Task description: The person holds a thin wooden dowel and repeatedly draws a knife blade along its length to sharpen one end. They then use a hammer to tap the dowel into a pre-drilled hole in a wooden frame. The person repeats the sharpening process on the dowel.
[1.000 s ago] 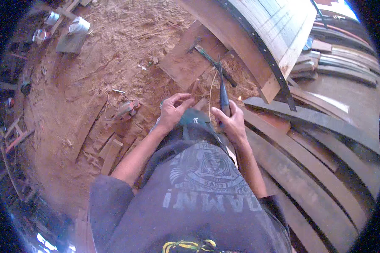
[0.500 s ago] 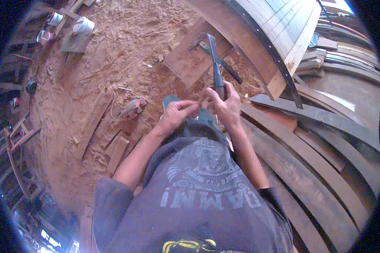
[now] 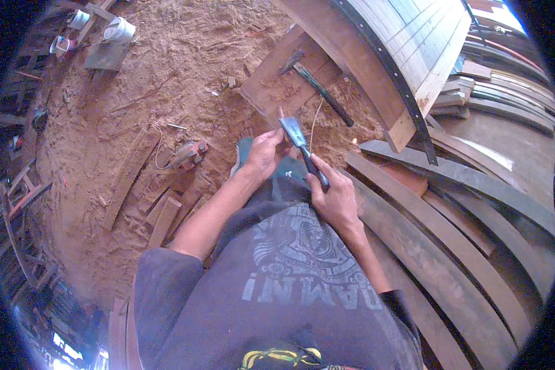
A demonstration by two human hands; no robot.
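Observation:
My right hand is wrapped round the dark handle of a broad-bladed chisel. The chisel tilts up and to the left, its flat metal blade beside the fingers of my left hand. Those left fingers are closed near the blade's edge; a thin reddish tip sticks up there, and the blade partly hides what they hold. A thin pale strand curves up just beyond the chisel. Farther off, a hammer with a dark handle lies across a flat board.
A planked wooden hull with a dark studded edge strip rises at the upper right. Long curved planks are stacked at my right. On the sawdust-covered ground lie a red power tool and wood offcuts. White buckets stand far left.
The chisel has swung from pointing away from me to leaning left, its blade now at my left fingers. My right hand has come lower and nearer; my left has moved slightly up.

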